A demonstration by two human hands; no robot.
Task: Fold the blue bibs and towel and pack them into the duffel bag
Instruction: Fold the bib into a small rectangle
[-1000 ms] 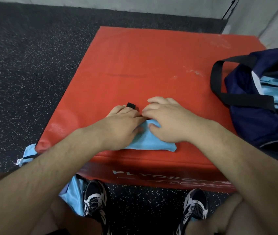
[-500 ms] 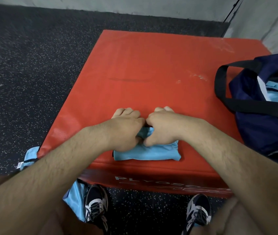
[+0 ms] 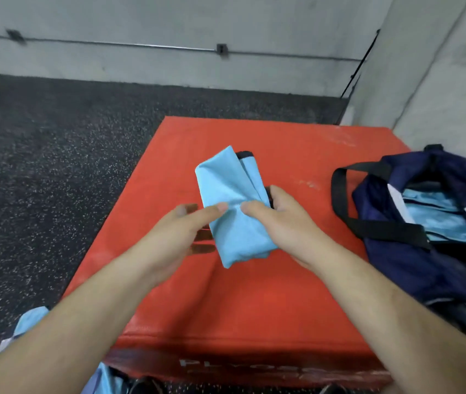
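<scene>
Far left, floor: I see dark speckled rubber flooring [image 3: 41, 166] running back to the wall.
Back of the room: a pale grey wall [image 3: 169, 21] with a thin conduit [image 3: 140, 46] clipped along it; it meets a side wall at a corner on the right.
Lower left edge: a scrap of light blue cloth [image 3: 31, 319] sits below the box top, beside the left forearm. I can't tell which item it is.
Surface: a red padded box [image 3: 254, 308] with white lettering on its near face, too blurred for me to read.
Left hand [image 3: 177, 234]: the thumb tip touches the bib's left edge. I cannot tell whether the fingers close behind it.
Folded blue bib [image 3: 234, 211]: held up off the box top between both hands, tilted, with black trim showing at its upper end.
Right hand [image 3: 280, 220]: grasping the bib, thumb on the front and fingers wrapped round the right edge.
Duffel bag [image 3: 439, 265]: navy with black straps, on the box's right side, mouth open, with light blue fabric visible inside.
</scene>
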